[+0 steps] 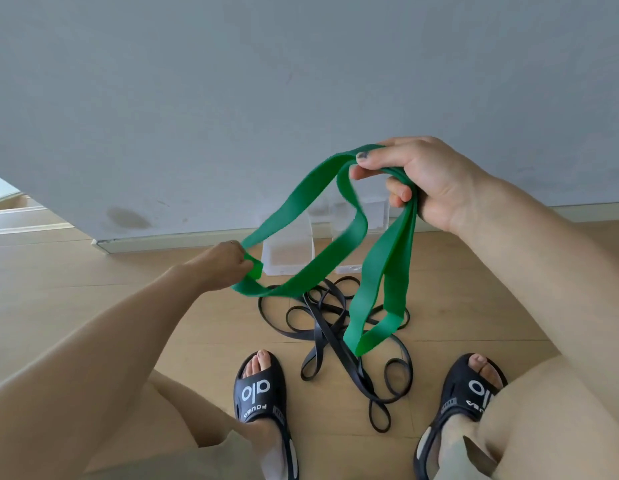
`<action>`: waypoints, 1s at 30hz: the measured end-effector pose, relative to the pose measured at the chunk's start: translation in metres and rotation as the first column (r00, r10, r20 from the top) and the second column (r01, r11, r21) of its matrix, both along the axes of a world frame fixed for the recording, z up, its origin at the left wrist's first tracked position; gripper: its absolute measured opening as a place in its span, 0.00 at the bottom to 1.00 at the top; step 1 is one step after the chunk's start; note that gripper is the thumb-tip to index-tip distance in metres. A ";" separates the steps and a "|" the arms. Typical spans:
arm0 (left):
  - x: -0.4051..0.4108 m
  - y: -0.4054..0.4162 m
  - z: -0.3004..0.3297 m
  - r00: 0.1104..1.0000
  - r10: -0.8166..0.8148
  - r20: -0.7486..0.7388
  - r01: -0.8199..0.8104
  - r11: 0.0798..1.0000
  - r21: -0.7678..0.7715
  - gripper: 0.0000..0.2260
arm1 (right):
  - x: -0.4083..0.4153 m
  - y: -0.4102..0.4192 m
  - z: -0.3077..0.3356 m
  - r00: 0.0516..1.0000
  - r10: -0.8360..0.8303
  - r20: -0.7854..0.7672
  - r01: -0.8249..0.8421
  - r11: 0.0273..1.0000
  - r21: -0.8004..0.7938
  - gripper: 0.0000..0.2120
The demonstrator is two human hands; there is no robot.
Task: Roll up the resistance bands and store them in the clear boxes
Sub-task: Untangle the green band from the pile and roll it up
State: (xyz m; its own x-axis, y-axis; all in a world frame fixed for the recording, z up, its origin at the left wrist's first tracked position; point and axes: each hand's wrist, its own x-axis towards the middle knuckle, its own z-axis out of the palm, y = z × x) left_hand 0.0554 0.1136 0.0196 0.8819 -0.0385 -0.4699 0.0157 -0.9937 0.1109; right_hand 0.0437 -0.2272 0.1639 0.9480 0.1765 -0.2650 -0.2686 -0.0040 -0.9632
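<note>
While I look down through the head camera, the pale grey wall fills the upper half from nine to three o'clock, and the light wooden plank floor spreads below it. Next in size, my wide green rubber resistance band hangs in the air at the centre, twisted into loops, its lowest fold dangling toward five o'clock just over the pile beneath. That pile, a tangle of thin black rubber resistance bands, lies on the floor at six o'clock between my two black slide sandals. At twelve o'clock from the tangle, against the foot of the wall, stand two clear plastic boxes, side by side and partly hidden behind the green band; I cannot tell whether anything is in them. My right hand, raised at two o'clock, has its fingers curled around a gathered bunch of the green band, thumb pressed on top. My left hand, lower at nine o'clock, pinches the band's far loop end in closed fingers.
</note>
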 end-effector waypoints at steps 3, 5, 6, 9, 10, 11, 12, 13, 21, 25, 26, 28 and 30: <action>0.005 0.015 0.001 0.999 -0.033 -0.025 0.036 0.986 0.163 0.18 | 0.000 0.000 -0.001 1.000 0.025 0.003 -0.025 0.999 -0.029 0.07; 0.005 0.026 0.004 0.999 -0.020 -0.050 0.032 0.968 0.250 0.14 | -0.001 0.000 -0.002 0.999 0.046 -0.001 -0.046 0.997 -0.066 0.06; 0.006 0.030 0.005 0.999 0.006 -0.046 0.007 0.965 0.262 0.13 | -0.001 0.000 -0.003 0.999 0.051 0.005 -0.050 0.995 -0.083 0.05; 0.008 0.039 0.003 0.968 0.237 -0.084 -0.233 0.970 0.064 0.07 | 0.000 -0.001 -0.002 1.000 0.022 0.022 -0.020 0.996 -0.091 0.05; 0.007 0.041 -0.001 0.929 0.348 -0.124 -0.357 0.932 -0.064 0.05 | 0.001 -0.002 -0.001 1.000 0.009 0.020 -0.007 0.996 -0.085 0.06; 0.004 0.040 -0.004 0.883 0.437 -0.174 -0.464 0.870 -0.166 0.05 | 0.002 -0.003 0.001 1.000 0.002 0.016 -0.001 0.997 -0.076 0.06; 0.001 0.039 -0.007 0.837 0.502 -0.218 -0.544 0.804 -0.240 0.09 | 0.002 -0.004 0.002 1.000 0.005 0.010 -0.005 0.998 -0.066 0.06; -0.003 0.035 -0.009 0.796 0.544 -0.264 -0.603 0.745 -0.284 0.13 | 0.001 -0.005 0.004 1.000 0.016 0.006 -0.016 0.998 -0.055 0.06; -0.014 0.005 -0.010 0.626 0.507 -0.592 -0.743 0.618 -0.256 0.10 | -0.004 0.000 0.005 0.998 0.064 0.005 -0.064 0.997 -0.041 0.04; -0.007 -0.004 -0.007 0.701 0.461 -0.544 -0.707 0.553 -0.441 0.02 | -0.004 -0.001 0.004 0.998 0.057 0.008 -0.057 0.998 -0.041 0.06; -0.004 -0.004 -0.007 0.701 0.452 -0.552 -0.710 0.515 -0.480 0.03 | -0.004 -0.001 0.004 0.998 0.056 0.007 -0.056 0.998 -0.041 0.06; -0.002 -0.003 -0.004 0.666 0.464 -0.584 -0.746 0.402 -0.531 0.08 | -0.004 0.000 0.003 0.998 0.061 0.003 -0.061 0.997 -0.050 0.06; -0.002 -0.003 -0.004 0.682 0.504 -0.530 -0.728 0.404 -0.553 0.07 | -0.005 0.000 0.003 0.998 0.067 0.003 -0.067 0.996 -0.058 0.05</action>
State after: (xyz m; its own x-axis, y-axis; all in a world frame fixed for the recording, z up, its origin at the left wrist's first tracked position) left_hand 0.0531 0.1107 0.0154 0.6599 0.0699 -0.7481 0.7274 -0.3092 0.6127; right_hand 0.0390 -0.2277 0.1668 0.9359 0.2241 -0.2718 -0.2608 -0.0779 -0.9622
